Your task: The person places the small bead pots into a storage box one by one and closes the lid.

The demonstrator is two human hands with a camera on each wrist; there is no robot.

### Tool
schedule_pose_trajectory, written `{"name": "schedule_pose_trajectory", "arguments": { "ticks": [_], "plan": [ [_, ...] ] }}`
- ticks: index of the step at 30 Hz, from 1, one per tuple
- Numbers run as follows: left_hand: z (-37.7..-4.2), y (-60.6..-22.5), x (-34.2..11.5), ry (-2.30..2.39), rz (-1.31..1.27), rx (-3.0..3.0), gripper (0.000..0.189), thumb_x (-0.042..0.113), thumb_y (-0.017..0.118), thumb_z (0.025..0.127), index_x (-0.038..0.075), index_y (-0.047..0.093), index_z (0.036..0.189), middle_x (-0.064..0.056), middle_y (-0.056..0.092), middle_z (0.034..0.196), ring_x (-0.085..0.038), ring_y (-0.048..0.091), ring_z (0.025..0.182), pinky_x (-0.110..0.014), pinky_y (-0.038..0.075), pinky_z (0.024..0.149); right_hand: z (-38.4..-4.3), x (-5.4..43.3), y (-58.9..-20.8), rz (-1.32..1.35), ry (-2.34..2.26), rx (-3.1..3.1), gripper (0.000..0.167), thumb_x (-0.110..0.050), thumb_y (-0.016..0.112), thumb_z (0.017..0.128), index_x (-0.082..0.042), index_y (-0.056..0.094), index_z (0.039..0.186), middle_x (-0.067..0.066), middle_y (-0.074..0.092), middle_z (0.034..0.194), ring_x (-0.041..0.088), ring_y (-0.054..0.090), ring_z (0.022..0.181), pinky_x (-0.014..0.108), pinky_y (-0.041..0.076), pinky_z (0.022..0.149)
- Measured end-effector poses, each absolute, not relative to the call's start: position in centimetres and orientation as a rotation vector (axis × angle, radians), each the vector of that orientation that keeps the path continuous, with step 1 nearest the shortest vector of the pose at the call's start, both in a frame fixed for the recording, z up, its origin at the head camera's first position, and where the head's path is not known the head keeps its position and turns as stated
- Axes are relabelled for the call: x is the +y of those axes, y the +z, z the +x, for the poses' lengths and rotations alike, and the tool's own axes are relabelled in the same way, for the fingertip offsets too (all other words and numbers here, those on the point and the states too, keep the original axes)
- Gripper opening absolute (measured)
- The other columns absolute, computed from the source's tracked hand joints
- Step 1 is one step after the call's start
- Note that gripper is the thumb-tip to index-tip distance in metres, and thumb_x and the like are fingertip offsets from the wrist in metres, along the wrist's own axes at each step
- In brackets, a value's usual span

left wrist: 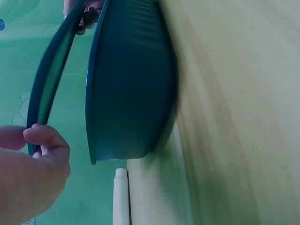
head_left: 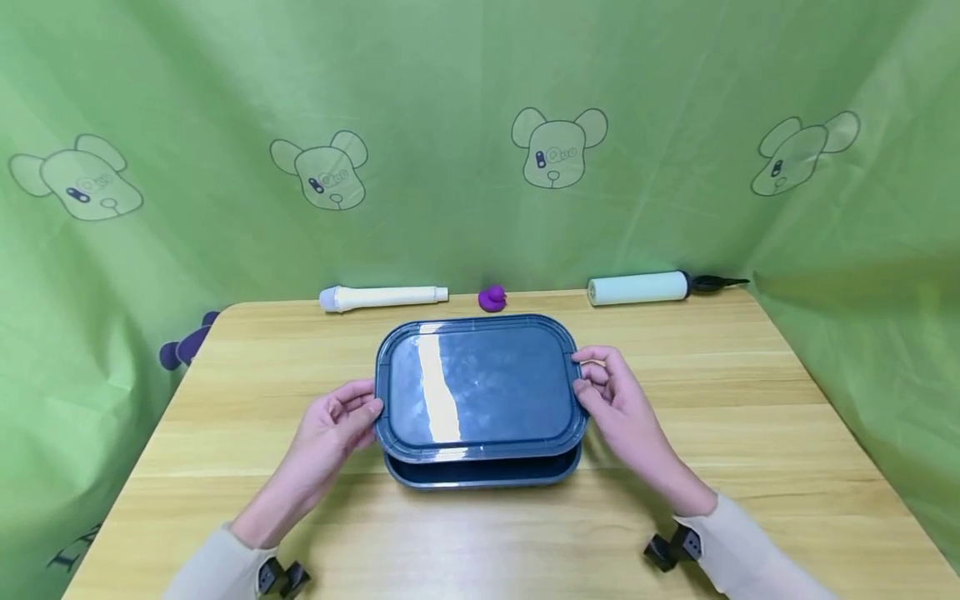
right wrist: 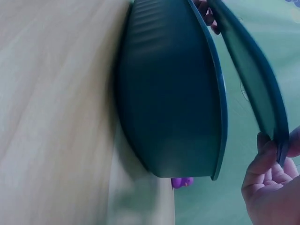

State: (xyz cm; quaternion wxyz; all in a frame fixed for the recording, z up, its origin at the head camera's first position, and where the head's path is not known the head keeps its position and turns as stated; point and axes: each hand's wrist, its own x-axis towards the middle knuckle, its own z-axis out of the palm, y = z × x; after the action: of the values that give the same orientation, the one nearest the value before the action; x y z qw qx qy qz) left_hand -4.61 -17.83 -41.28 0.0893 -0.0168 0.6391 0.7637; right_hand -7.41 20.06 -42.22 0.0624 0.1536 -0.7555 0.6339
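A dark blue rectangular lid [head_left: 495, 383] with rounded corners is held level between both hands. My left hand [head_left: 341, 421] pinches its left rim, and my right hand [head_left: 611, 404] grips the right rim with thumb and fingers. Below the lid, the matching storage box [head_left: 483, 483] stands on the wooden table, its front edge showing in the head view. Both wrist views show a gap between the lid and the box [left wrist: 131, 89], [right wrist: 173, 93]. Most of the box opening is hidden beneath the lid.
Along the table's back edge lie a white microphone [head_left: 386, 298], a purple rubber duck [head_left: 492, 299] and a pale green cylinder [head_left: 637, 288] with a black pointed end. Behind them hangs a green curtain [head_left: 450, 225] printed with bear heads. The wooden table [head_left: 750, 400] extends to either side.
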Motion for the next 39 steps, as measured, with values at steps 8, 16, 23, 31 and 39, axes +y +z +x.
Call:
{"name": "schedule_pose_trajectory", "arguments": {
  "ticks": [8,16,23,31,39],
  "plan": [
    [-5.1,-40.8,-17.2,2.279,-0.028,2.103,0.014,0.003,0.071,0.105,-0.004,0.073,0.117,-0.005,0.07,0.089,-0.015,0.058,0.073,-0.025,0.051,0.069,-7.6,20.8,-41.4,0.338,1.801,-2.208,0.024,-0.001,0.065,0.109,0.008,0.068,0.13,0.006,0.076,0.104,0.012,0.069,0.088,0.019,0.056,0.078],
    [-5.2,-40.3,-17.5,2.306,0.239,2.135,0.021,0.004,0.07,0.107,-0.008,0.071,0.124,-0.012,0.078,0.087,-0.017,0.072,0.068,-0.022,0.051,0.053,-7.0,21.3,-41.2,0.27,1.785,-2.099,0.015,0.0,0.073,0.104,0.007,0.079,0.115,0.007,0.077,0.09,0.014,0.068,0.075,0.019,0.053,0.065],
    [-5.1,-40.2,-17.8,2.314,0.315,2.061,0.025,-0.001,0.059,0.11,-0.009,0.07,0.13,-0.017,0.079,0.095,-0.016,0.07,0.065,-0.021,0.049,0.05,-6.8,22.2,-41.2,0.41,1.831,-2.17,0.021,0.006,0.069,0.105,0.007,0.077,0.125,0.013,0.082,0.099,0.017,0.079,0.083,0.023,0.058,0.069],
    [-5.2,-40.5,-17.7,2.232,0.142,2.1,0.035,0.014,0.076,0.105,-0.006,0.071,0.133,-0.003,0.065,0.082,-0.008,0.053,0.063,-0.018,0.044,0.054,-6.6,23.0,-42.5,0.514,1.765,-2.285,0.023,0.003,0.061,0.109,0.005,0.074,0.127,0.006,0.078,0.103,0.013,0.072,0.087,0.021,0.057,0.075],
    [-5.4,-42.2,-17.3,1.748,0.347,2.568,0.045,0.006,0.081,0.097,0.009,0.069,0.14,-0.006,0.059,0.091,-0.015,0.056,0.073,-0.023,0.044,0.06,-6.8,21.9,-44.2,0.528,1.579,-2.552,0.036,-0.007,0.075,0.104,-0.015,0.07,0.138,0.005,0.059,0.093,0.017,0.056,0.075,0.024,0.05,0.064]
  ]
}}
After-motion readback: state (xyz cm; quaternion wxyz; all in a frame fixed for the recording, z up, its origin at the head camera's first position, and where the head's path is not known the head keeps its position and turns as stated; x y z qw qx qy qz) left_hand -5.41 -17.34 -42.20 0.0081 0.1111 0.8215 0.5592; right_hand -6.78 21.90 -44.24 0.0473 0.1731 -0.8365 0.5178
